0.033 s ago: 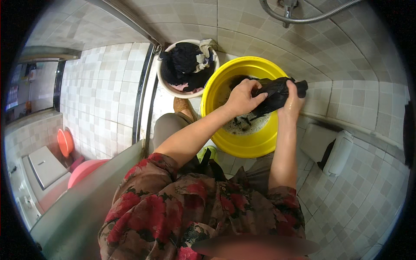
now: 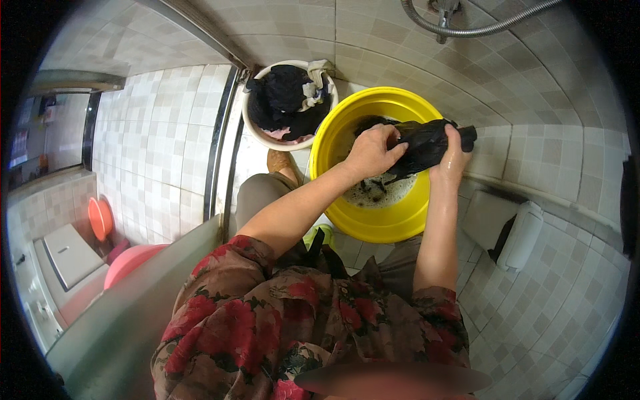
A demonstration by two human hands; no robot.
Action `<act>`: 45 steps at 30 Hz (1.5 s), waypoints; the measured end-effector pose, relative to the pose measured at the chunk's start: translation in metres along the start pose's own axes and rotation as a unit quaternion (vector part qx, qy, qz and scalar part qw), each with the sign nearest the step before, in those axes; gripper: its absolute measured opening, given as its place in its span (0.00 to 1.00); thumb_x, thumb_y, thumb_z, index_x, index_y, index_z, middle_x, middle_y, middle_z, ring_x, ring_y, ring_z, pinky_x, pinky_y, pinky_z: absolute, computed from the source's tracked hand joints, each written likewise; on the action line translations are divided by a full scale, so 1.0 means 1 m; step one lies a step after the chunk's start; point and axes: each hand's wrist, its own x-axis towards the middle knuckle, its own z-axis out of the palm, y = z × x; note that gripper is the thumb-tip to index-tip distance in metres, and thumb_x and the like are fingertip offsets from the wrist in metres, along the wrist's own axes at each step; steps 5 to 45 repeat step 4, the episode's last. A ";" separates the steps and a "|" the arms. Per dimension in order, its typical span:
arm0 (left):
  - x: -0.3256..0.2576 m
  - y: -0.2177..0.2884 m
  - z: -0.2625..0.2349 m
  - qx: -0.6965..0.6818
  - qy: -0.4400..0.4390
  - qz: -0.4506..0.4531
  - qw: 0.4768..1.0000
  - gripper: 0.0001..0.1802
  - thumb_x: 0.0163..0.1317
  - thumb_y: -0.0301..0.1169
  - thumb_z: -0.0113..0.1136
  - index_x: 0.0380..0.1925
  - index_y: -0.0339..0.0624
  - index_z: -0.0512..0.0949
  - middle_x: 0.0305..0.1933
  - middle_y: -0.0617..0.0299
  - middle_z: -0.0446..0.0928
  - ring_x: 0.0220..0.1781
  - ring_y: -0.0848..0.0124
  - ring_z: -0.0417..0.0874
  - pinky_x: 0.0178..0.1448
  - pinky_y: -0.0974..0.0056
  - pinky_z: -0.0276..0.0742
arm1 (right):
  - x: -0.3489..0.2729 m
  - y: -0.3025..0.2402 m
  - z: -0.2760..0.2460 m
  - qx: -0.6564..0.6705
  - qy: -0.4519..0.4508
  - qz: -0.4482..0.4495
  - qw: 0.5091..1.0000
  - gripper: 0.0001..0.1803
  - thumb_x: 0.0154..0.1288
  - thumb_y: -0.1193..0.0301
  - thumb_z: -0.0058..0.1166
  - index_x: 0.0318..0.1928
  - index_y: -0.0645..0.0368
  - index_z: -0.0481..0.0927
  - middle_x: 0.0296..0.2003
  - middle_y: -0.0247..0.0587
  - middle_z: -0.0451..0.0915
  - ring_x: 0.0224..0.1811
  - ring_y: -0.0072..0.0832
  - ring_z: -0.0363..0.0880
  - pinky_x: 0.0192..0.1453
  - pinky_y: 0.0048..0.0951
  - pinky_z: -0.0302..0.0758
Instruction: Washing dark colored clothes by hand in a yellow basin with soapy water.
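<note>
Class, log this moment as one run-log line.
left hand: grips black garment | right hand: grips same | over yellow basin | white bucket behind

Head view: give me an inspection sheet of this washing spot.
Surface: tiled floor, pale squares.
Job's things: black garment held over yellow basin; sudsy water in the basin.
Clutter: white bucket of dark and light laundry; pink basin; orange lid.
Hands: left hand and right hand both grip the garment, fingers closed.
Cables: metal shower hose on the wall.
Surroundings: tiled walls, grey ledge.
</note>
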 end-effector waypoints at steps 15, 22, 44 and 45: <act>0.003 -0.006 -0.009 0.016 -0.079 -0.037 0.996 0.16 0.52 0.41 0.63 0.33 0.39 0.79 0.36 0.44 0.79 0.39 0.52 0.81 0.44 0.55 0.75 | 0.000 -0.001 -0.001 -0.001 -0.044 -0.008 0.999 0.22 0.54 0.74 0.59 0.49 0.63 0.70 0.43 0.42 0.76 0.42 0.35 0.78 0.45 0.34 0.77; 0.003 -0.006 -0.009 0.016 -0.079 -0.037 0.996 0.16 0.52 0.41 0.63 0.33 0.39 0.79 0.36 0.44 0.79 0.39 0.52 0.81 0.44 0.55 0.75 | 0.000 -0.001 -0.001 -0.001 -0.044 -0.008 0.999 0.22 0.54 0.74 0.59 0.49 0.63 0.70 0.43 0.42 0.76 0.42 0.35 0.78 0.45 0.34 0.77; 0.003 -0.006 -0.009 0.016 -0.079 -0.037 0.996 0.16 0.52 0.41 0.63 0.33 0.39 0.79 0.36 0.44 0.79 0.39 0.52 0.81 0.44 0.55 0.75 | 0.000 -0.001 -0.001 -0.001 -0.044 -0.008 0.999 0.22 0.54 0.74 0.59 0.49 0.63 0.70 0.43 0.42 0.76 0.42 0.35 0.78 0.45 0.34 0.77; 0.003 -0.006 -0.009 0.016 -0.079 -0.037 0.996 0.16 0.52 0.41 0.63 0.33 0.39 0.79 0.36 0.44 0.79 0.39 0.52 0.81 0.44 0.55 0.75 | 0.000 -0.001 -0.001 -0.001 -0.044 -0.008 0.999 0.22 0.54 0.74 0.59 0.49 0.63 0.70 0.43 0.42 0.76 0.42 0.35 0.78 0.45 0.34 0.77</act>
